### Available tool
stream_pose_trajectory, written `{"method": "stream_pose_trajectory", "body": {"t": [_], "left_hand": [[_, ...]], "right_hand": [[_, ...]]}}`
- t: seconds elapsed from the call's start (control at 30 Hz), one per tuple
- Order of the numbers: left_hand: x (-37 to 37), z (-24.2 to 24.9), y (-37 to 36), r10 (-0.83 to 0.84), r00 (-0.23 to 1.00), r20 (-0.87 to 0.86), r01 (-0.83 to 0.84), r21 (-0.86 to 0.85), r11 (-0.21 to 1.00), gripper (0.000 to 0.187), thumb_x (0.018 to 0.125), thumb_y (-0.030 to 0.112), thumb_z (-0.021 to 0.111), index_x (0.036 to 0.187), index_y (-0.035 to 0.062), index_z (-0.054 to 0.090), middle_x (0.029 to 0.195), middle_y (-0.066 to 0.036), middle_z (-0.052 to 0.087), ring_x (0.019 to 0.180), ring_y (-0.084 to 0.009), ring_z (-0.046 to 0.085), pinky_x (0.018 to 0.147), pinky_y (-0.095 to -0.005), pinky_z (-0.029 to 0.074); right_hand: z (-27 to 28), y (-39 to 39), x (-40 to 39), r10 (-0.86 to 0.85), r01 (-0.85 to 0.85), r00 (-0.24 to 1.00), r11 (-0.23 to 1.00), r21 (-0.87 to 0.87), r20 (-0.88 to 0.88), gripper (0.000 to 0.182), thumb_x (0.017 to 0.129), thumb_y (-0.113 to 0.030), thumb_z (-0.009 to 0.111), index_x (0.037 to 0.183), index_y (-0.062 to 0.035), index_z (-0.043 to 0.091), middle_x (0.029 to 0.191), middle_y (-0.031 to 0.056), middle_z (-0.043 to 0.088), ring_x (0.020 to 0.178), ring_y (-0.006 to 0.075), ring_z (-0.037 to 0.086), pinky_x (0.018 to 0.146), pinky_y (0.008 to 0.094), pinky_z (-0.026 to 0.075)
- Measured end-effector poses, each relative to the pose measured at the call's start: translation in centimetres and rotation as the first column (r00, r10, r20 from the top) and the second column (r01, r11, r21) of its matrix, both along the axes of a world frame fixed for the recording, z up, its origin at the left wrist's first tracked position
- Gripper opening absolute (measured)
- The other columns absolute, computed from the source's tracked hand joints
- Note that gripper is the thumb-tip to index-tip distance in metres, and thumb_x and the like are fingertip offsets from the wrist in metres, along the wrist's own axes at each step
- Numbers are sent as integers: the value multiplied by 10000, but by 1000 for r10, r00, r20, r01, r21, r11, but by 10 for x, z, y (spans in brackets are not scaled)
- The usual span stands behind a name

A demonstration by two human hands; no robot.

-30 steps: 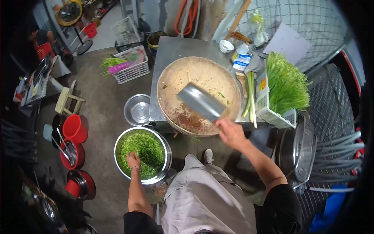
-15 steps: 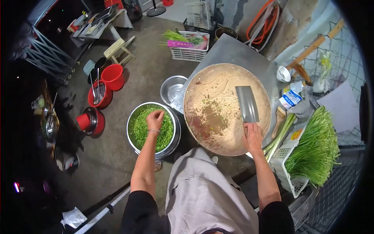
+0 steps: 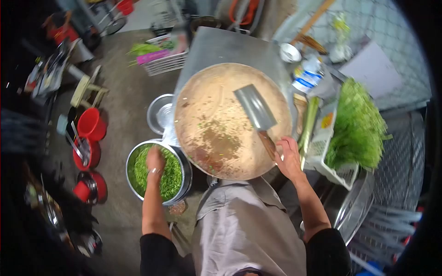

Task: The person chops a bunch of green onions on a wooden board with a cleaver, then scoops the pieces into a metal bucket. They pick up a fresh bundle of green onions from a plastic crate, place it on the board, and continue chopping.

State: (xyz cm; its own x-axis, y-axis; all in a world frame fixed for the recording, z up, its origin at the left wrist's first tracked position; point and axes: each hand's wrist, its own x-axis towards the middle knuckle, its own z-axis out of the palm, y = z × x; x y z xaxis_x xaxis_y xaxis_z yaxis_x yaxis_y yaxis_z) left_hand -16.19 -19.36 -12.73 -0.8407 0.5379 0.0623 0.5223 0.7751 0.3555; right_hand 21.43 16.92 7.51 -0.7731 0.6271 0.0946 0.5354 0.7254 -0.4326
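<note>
My left hand (image 3: pixel 155 161) reaches down over the metal pot (image 3: pixel 185 183), which is filled with chopped green leaves (image 3: pixel 171 174); its fingers are blurred and mostly hidden from above. On the round wooden chopping board (image 3: pixel 221 83) a cleaver (image 3: pixel 256 108) lies flat, its wooden handle (image 3: pixel 267 145) pointing toward me. My right hand (image 3: pixel 289 158) is at the board's right edge, fingers apart, the thumb right by the handle's end. Green scraps and dark wet stains cover the board's middle and lower left.
A metal basin (image 3: pixel 161 112) stands behind the pot. Right of the board are a brush (image 3: pixel 299 110), long green stalks (image 3: pixel 309 126) and a white crate (image 3: pixel 323 147) heaped with greens (image 3: pixel 357 129). Red buckets (image 3: pixel 92 124) stand on the floor at left.
My right hand has let go of the cleaver and moved off its handle; the cleaver now lies more tilted on the board. My left hand has gone lower into the pot. The whole view has turned right.
</note>
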Motion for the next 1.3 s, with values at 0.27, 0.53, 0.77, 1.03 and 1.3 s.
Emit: {"method": "stream_pose_trajectory", "body": {"t": [0.27, 0.53, 0.77, 1.03, 1.3], "left_hand": [[5, -69, -133, 155, 930, 332, 41, -515, 856, 496, 832, 255, 756, 1295, 143, 617, 1243, -154, 639, 1045, -328, 645, 910, -461, 515], [-132, -24, -71, 120, 968, -222, -144, -95, 985, 483, 831, 338, 788, 1265, 160, 671, 1281, -162, 621, 1193, -382, 582, 990, -500, 459], [-5, 166, 208, -404, 883, -238, 469, 438, 767, 437, 884, 27, 679, 1314, 1, 602, 1282, -199, 605, 1217, -369, 551, 1056, -451, 425], [305, 240, 458, -849, 504, 157, 570, 679, 463, 463, 882, 45, 719, 1330, 47, 601, 1313, -110, 629, 1217, -250, 607, 1019, -366, 501], [529, 206, 565, -931, 262, 254, 615, 700, 364, 617, 842, 126, 801, 1388, 28, 531, 1322, -154, 603, 1244, -269, 596, 1028, -394, 506]], "right_hand": [[21, -33, 24, -86, 76, 992, 990, -115, -87, 320, 827, -37, 705, 1131, -73, 614, 1291, 167, 517, 1178, 382, 556, 994, 426, 500], [45, -25, 88, -273, 232, 917, 958, -167, -290, 266, 857, -34, 689, 1109, -59, 608, 1215, 134, 573, 1142, 337, 585, 981, 407, 498], [44, 13, 233, -564, 539, 684, 818, -200, -462, 188, 890, 13, 666, 1068, -35, 632, 1067, 87, 633, 876, 160, 633, 766, 281, 526], [8, 105, 443, -823, 804, 328, 501, -321, -463, 200, 904, -180, 733, 1000, -31, 641, 857, 56, 610, 749, 149, 598, 699, 309, 509], [-30, 164, 520, -836, 736, 530, 538, -411, -144, 695, 818, -478, 806, 1234, 45, 616, 1129, 197, 610, 1019, 290, 600, 903, 401, 501]]}}
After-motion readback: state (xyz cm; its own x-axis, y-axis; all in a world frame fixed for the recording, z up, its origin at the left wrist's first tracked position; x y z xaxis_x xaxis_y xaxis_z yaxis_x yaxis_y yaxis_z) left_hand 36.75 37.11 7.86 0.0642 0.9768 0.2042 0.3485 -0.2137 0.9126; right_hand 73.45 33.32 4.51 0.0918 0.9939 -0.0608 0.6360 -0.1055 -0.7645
